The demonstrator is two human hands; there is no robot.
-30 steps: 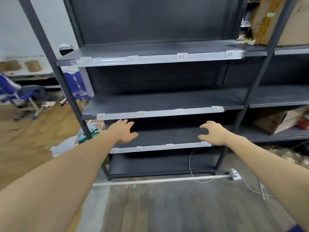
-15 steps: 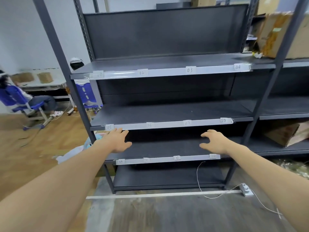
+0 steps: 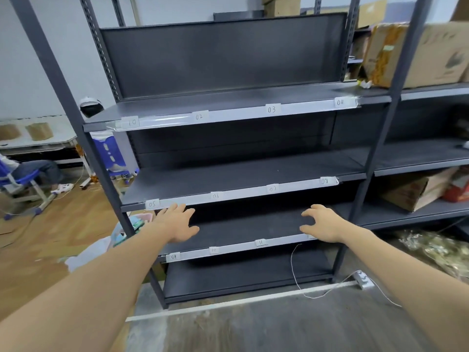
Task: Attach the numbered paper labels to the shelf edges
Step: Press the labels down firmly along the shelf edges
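A dark grey metal shelf unit (image 3: 228,97) stands in front of me. White numbered paper labels sit under clear tape strips on three shelf edges: the top edge (image 3: 236,114) carries 01 to 04, the middle edge (image 3: 241,193) 05 to 08, the lower edge (image 3: 238,246) several more. My left hand (image 3: 177,222) hovers empty with fingers spread just below label 05 (image 3: 152,204). My right hand (image 3: 322,224) reaches out with loosely bent fingers in front of the lower shelf's right end, holding nothing and hiding the label there.
Cardboard boxes (image 3: 418,47) fill the neighbouring shelves at right. A white cable (image 3: 304,288) runs to a power strip (image 3: 363,279) on the floor. At left, a seated person (image 3: 38,168) on a blue chair, a table and bags on the wooden floor.
The view has tilted upward, so the shelves sit lower in frame and more of the top shows. Both hands stay empty and outstretched; my left hand has come up near label 05.
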